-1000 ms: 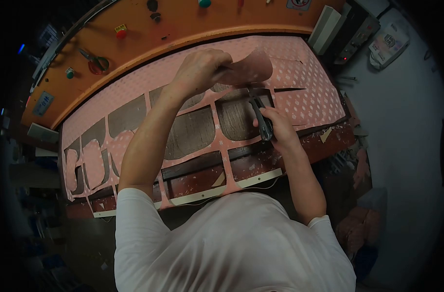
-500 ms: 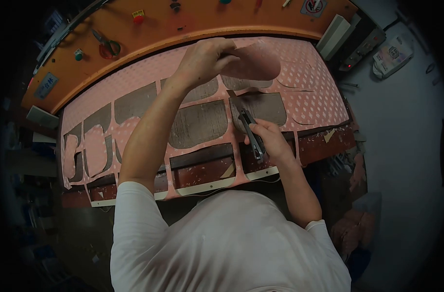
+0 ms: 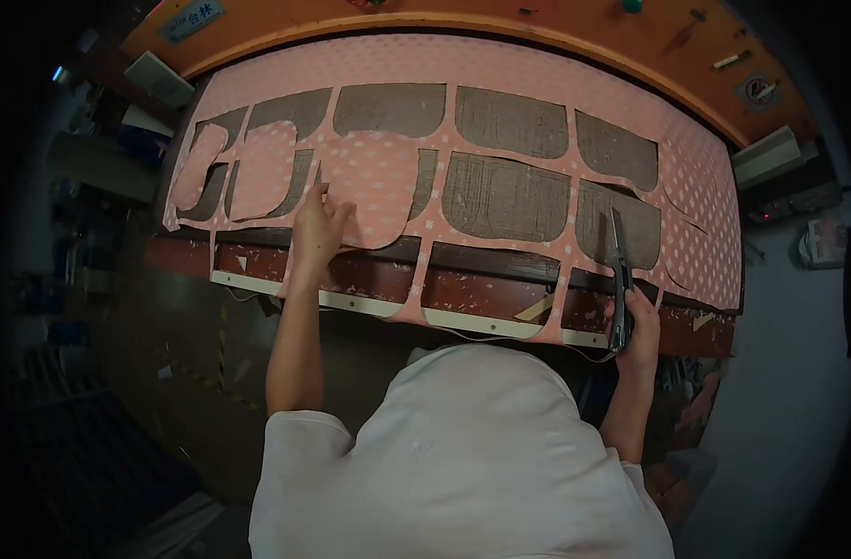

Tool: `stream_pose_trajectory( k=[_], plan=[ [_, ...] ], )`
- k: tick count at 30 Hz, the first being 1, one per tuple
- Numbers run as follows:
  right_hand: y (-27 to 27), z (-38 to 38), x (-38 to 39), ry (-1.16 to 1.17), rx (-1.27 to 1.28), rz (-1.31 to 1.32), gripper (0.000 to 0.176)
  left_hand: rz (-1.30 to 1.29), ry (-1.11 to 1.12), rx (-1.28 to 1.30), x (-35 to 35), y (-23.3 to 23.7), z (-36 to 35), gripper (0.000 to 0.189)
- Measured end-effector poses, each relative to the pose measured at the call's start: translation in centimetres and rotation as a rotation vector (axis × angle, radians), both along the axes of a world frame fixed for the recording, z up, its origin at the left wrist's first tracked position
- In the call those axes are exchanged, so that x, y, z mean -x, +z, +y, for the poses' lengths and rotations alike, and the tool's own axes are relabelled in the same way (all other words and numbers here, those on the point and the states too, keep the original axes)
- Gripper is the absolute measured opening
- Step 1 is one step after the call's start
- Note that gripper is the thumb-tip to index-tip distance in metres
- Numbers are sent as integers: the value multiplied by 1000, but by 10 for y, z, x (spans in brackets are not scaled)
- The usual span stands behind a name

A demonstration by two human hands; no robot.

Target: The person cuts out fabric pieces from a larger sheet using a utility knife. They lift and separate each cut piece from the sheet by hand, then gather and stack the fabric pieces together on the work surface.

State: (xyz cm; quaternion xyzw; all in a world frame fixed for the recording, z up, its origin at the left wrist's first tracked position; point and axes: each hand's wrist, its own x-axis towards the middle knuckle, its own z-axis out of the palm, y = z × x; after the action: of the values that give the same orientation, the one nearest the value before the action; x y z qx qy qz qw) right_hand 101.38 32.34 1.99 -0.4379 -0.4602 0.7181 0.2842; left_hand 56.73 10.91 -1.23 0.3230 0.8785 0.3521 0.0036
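Your left hand is spreading its fingers at ten o'clock, by the near left edge of the loose pink piece, which is lying toward eleven; you can't tell if they're pressing. It's looking light, thin and floppy, so pinching a rounded corner should suit it. Your right hand is gripping the cutter at four, blade pointing away. At three, a pale bag is sitting dimly, its contents not showing.
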Motion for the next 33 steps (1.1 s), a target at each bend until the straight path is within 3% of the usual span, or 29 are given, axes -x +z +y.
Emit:
stream_pose_trajectory(
  k=[5,9,15,17,19,21,22,24,29,33],
  plan=[
    [16,6,30,44,-79,-24,26,-77,134,-4,-14,-3,-8,54],
    [29,1,41,105,-89,-15,31,99,172,-162,-13,-21,-13,50],
    [32,9,21,136,-131,20,34,59,249,227,-29,6,-7,45],
    [36,15,8,69,-156,2,32,409,200,279,-26,-5,-11,47],
    [41,23,-11,45,-172,-4,32,703,327,321,-40,-2,-1,44],
    [38,37,-36,15,-205,14,34,676,203,174,-53,3,20,35],
    [38,44,-49,1,-219,15,36,618,75,72,-67,8,38,22],
    [28,66,-84,0,-203,46,39,419,-125,-58,-113,13,86,13],
    [14,121,-169,-122,-221,154,40,255,-758,-120,-278,16,235,12],
    [13,157,-246,-242,-169,219,46,235,-947,-78,-381,11,338,18]
  ],
)
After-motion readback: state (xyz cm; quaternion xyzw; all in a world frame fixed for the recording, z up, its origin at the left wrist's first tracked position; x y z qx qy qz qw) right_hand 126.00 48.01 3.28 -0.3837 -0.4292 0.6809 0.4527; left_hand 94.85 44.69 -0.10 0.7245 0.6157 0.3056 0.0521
